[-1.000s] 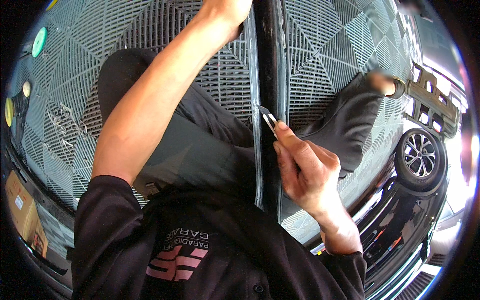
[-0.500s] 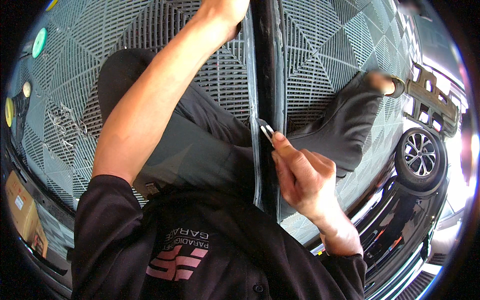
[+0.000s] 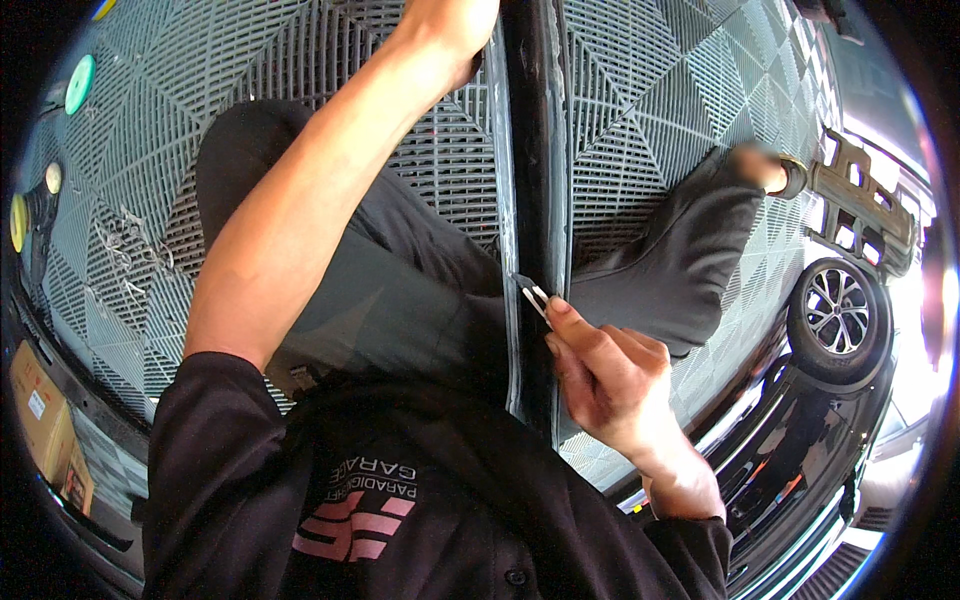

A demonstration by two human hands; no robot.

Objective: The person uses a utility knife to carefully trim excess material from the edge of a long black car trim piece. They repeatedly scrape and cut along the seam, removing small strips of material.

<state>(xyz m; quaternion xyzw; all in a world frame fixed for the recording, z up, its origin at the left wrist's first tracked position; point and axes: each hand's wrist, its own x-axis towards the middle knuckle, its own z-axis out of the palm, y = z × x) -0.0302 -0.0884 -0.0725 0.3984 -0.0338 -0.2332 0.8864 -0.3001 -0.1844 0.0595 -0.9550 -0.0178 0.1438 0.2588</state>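
Note:
A long black bar-like strip with pale grey edges [image 3: 538, 180] runs from the top of the head view down to my lap. In my right hand [image 3: 612, 372], a slim tool with a dark tip and white stripes [image 3: 536, 298] is pinched between thumb and fingers. Its tip lies at the strip's left grey edge; whether it touches cannot be told. My left arm reaches across to the far part of the strip. There my left hand [image 3: 450, 25] is beside the left edge, its fingers cut off by the frame.
Grey grid tiles [image 3: 640, 90] cover the floor around my legs. To the right are a black car with a wheel [image 3: 838, 308] and a dark slotted part [image 3: 860, 200]. Green [image 3: 80, 84] and yellow [image 3: 18, 222] discs and a cardboard box [image 3: 40, 405] lie at the left.
My right hand and the slim tool have slid a short way toward me along the strip's left edge. The left arm has stayed almost still.

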